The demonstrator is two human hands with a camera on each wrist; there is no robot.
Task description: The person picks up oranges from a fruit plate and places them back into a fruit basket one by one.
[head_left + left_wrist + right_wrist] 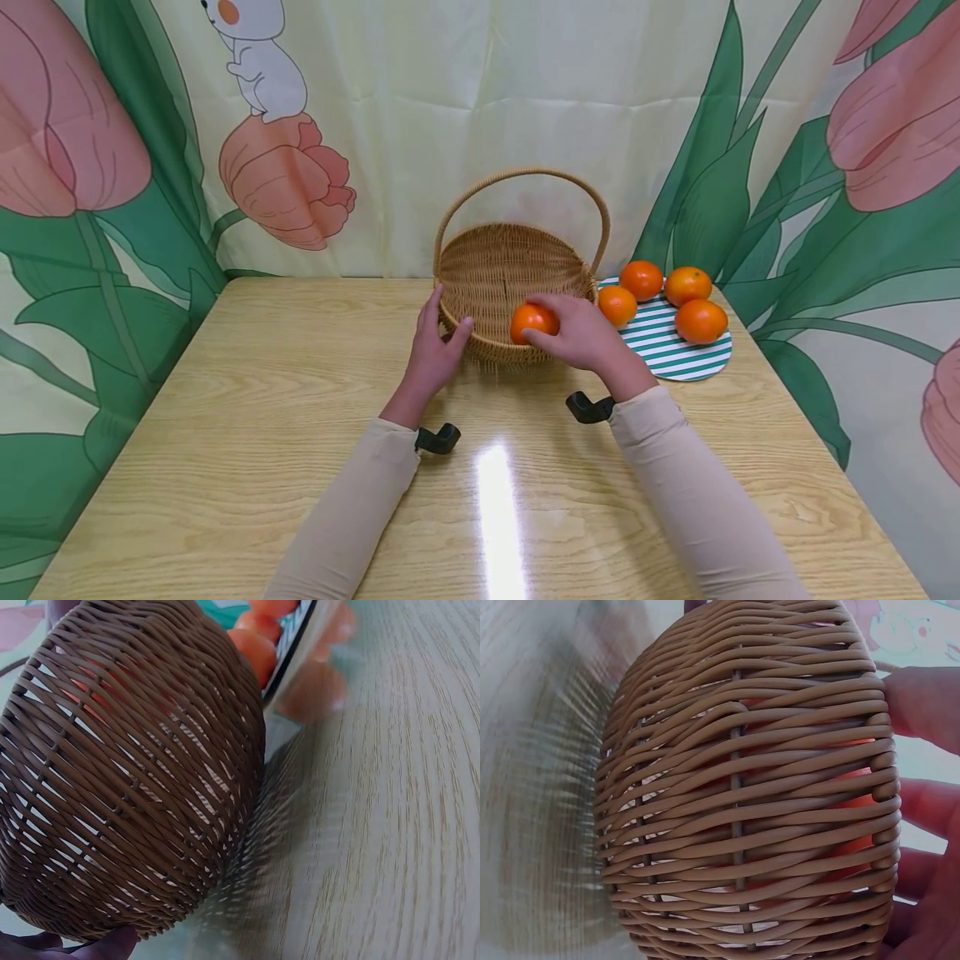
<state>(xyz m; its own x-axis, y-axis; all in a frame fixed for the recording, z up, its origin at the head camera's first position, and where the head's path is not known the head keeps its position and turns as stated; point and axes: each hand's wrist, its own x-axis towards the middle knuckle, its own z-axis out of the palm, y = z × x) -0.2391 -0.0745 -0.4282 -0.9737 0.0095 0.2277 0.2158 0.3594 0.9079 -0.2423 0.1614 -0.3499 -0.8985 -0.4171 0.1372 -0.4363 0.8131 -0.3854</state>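
Note:
A round wicker basket (510, 258) with a tall arched handle stands at the back middle of the table. My left hand (433, 354) is at its left front rim, fingers and thumb spread apart and fairly straight. My right hand (581, 333) holds an orange (531, 322) between thumb and fingers, over the basket's front right rim. Through the weave (735, 765), the right wrist view shows patches of orange colour. Fingers (930, 810) of the right hand appear beyond the rim there. In the left wrist view, the basket's side (135, 765) hides most of the inside.
Several more oranges (701, 322) rest on a green-and-white striped oval mat (682, 363), right of the basket. The wooden table (285, 400) ends at a flowered curtain (390, 150) behind. Black wrist cameras (438, 439) sit at both sleeve cuffs.

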